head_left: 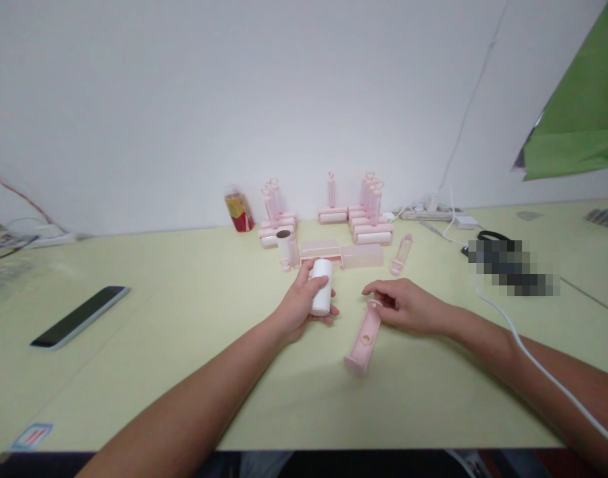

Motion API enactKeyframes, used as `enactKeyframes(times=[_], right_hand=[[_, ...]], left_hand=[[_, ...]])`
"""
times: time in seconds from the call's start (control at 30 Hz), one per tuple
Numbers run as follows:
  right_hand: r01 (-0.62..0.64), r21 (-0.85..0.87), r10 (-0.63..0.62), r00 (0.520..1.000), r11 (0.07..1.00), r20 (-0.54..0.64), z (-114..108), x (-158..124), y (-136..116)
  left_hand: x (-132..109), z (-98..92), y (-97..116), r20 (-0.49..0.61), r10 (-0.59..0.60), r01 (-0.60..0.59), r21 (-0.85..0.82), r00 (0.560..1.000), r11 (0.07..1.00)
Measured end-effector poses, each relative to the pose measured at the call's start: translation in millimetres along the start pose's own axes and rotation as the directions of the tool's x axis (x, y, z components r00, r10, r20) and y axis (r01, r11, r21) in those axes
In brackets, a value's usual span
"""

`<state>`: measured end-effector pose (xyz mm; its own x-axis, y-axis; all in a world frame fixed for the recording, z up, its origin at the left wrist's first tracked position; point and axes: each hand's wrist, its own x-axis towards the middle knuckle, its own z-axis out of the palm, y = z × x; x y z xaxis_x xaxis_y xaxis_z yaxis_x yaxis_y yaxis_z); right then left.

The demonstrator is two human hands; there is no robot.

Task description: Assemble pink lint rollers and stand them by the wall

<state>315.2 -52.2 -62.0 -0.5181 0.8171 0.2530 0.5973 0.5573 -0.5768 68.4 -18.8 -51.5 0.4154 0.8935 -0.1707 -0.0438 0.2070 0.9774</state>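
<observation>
My left hand (300, 307) is wrapped round a white paper roll (322, 286), holding it upright just above the pale yellow table (184, 345). My right hand (408, 305) pinches the top end of a pink lint-roller handle (364, 337) that lies slanted on the table, pointing toward me. The two hands are close together near the table's middle.
Several pink lint rollers and covers (368, 219) stand by the wall, with another roll (285, 247) and a loose pink handle (401, 255) in front. A red can (239, 211) is at the back, a phone (79, 316) at left, a white cable (533, 358) over my right arm.
</observation>
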Motion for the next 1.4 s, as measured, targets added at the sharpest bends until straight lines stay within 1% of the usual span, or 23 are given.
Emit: enactKeyframes(times=[0.07,0.17,0.4,0.5,0.6,0.7,0.8,0.87,0.97,1.13,1.4], right_hand=[[0.03,0.026,-0.031,0.997,0.999,0.066,-0.4,-0.4,-1.5],[0.018,0.097,-0.031,0.992,0.995,0.126,-1.1,-1.5,-4.7],[0.017,0.15,-0.035,0.992,0.989,0.122,-3.1,-4.2,-7.6],[-0.001,0.219,-0.03,0.99,0.976,0.137,-3.1,-4.4,-5.9],[-0.067,0.369,-0.008,0.98,0.927,0.197,-1.4,-5.0,-3.5],[-0.142,0.521,-0.012,0.959,0.842,0.282,1.4,-5.9,-1.1],[-0.187,0.583,-0.007,0.949,0.791,0.315,3.5,-6.4,0.4],[-0.194,0.582,0.005,0.951,0.79,0.31,4.0,-6.1,1.1],[-0.186,0.545,0.021,0.955,0.818,0.295,3.5,-5.4,1.7],[-0.18,0.472,0.039,0.955,0.863,0.293,1.9,-5.1,1.7],[-0.187,0.405,0.07,0.956,0.895,0.285,2.2,-5.2,1.2]], left_hand=[[0.8,-0.2,-1.8,-0.01,0.008,-0.008,0.01,1.0,1.0],[1.3,0.6,-3.9,-0.023,0.016,-0.015,0.027,1.0,1.0],[-0.1,2.7,-3.8,-0.015,-0.029,0.03,0.053,0.999,0.998],[0.0,2.5,-3.9,-0.011,-0.029,0.03,0.054,1.0,0.998],[0.2,3.1,-3.9,-0.017,-0.024,0.025,0.047,1.0,0.999],[-0.4,4.7,-2.8,-0.035,-0.013,0.014,0.02,0.999,1.0],[-1.6,6.4,-1.1,-0.05,-0.015,0.014,-0.01,0.999,1.0],[-2.1,7.0,-0.4,-0.051,-0.021,0.02,-0.021,0.998,1.0],[-2.2,6.8,0.0,-0.05,-0.026,0.025,-0.035,0.998,0.999],[-0.5,4.0,0.2,-0.065,0.005,-0.009,-0.063,0.998,0.998],[-0.2,2.5,-2.5,-0.033,0.032,-0.033,-0.033,0.999,0.999]])
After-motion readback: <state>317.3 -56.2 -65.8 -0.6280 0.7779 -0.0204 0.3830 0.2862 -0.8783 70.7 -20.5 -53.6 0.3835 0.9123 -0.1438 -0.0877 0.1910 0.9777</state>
